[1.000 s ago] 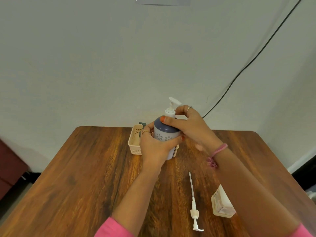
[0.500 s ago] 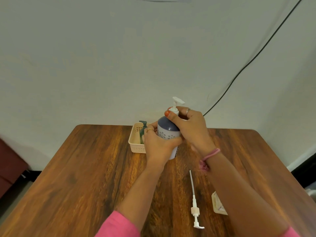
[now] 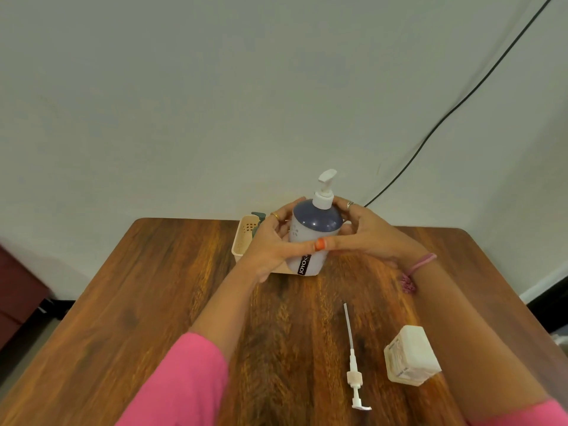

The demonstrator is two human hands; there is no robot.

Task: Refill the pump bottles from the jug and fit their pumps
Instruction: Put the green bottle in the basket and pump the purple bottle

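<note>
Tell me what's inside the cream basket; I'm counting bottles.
A dark green pump top shows inside the basket; the left hand and held bottle hide the rest.

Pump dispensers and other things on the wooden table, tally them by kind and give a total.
White pump dispensers: 2 (fitted on the blue-topped bottle, loose on the table)
Blue-topped white bottle: 1
Cream plastic basket: 1
Pale square container: 1
Total: 5

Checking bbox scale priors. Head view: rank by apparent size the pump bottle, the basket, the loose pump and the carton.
1. Pump bottle, tallest and bulkiest, though partly covered by both hands.
2. Loose pump: long but very thin.
3. Carton: it lies nearer the camera, so its rank against the pump is unsure.
Basket: mostly hidden behind the left hand, not rankable.
</note>
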